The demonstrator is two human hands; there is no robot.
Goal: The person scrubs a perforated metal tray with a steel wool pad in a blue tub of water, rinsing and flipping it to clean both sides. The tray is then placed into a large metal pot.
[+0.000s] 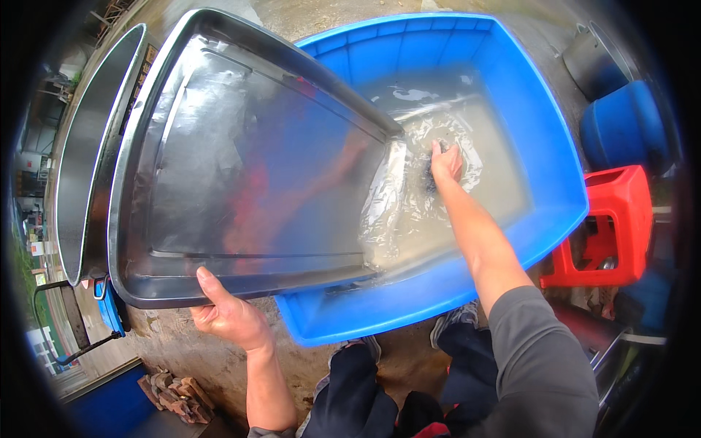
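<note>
My left hand (233,320) grips the near rim of a large rectangular metal tray (219,142), thumb on top and fingers underneath. The tray is tilted, its far right end dipped in cloudy water (493,164). That water lies in a big blue plastic tub (526,109) on the ground before me. My right hand (448,163) is at the water's surface, just right of the tray's dipped end. Its fingers close around a small dark object (443,146), mostly hidden and too unclear to name. Ripples and splashes surround this hand.
A red plastic stool (630,230) stands at the tub's right, near a blue barrel (624,128) and a metal pot (597,63). Another large metal vessel (90,159) stands beyond the tray at left. Firewood pieces (178,395) lie at lower left. My feet are close to the tub.
</note>
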